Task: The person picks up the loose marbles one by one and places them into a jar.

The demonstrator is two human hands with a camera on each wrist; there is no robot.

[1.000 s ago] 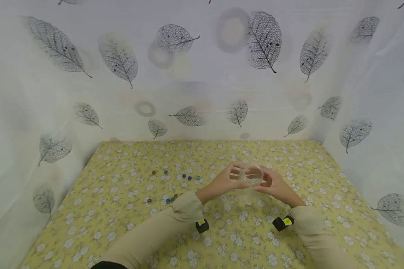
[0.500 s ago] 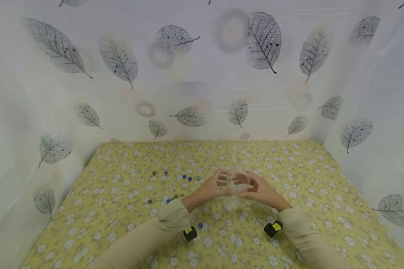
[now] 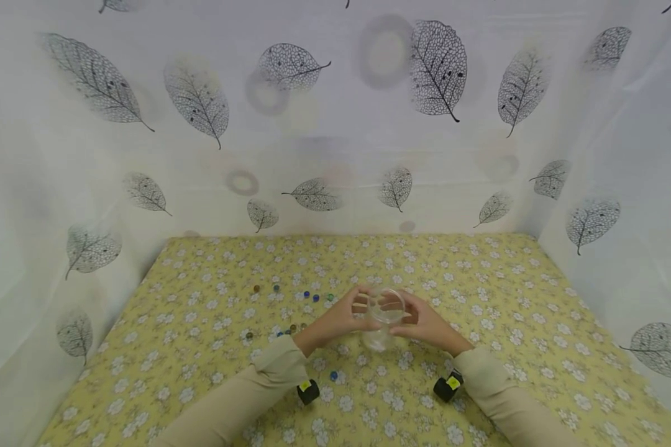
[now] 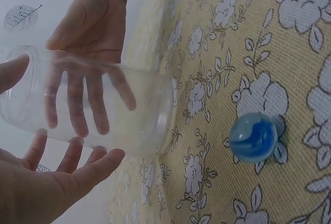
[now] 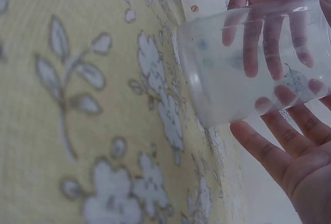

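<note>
Between both hands stands a clear, wide-mouthed jar [image 3: 378, 339], open end up, its base close over the flowered cloth. My left hand [image 3: 342, 314] holds its left side, the thumb near the rim and the fingers spread along the wall. From the other side my right hand [image 3: 425, 323] holds it the same way; its fingers show through the clear wall [image 4: 147, 115] in the left wrist view. A clear marble with a blue swirl [image 4: 253, 137] lies on the cloth near the jar, below the left wrist in the head view.
Several more marbles lie left of the hands: a brown one [image 3: 256, 288], blue ones [image 3: 315, 298], a green one [image 3: 330, 297] and a nearer cluster [image 3: 293, 327] beside the left forearm. A yellow flowered cloth [image 3: 201, 372] covers the table. White leaf-print curtains [image 3: 335, 155] enclose it.
Both hands have carried the jar left and towards the body, lowering it to the cloth. The blue-swirl marble has come into sight beside the left wrist.
</note>
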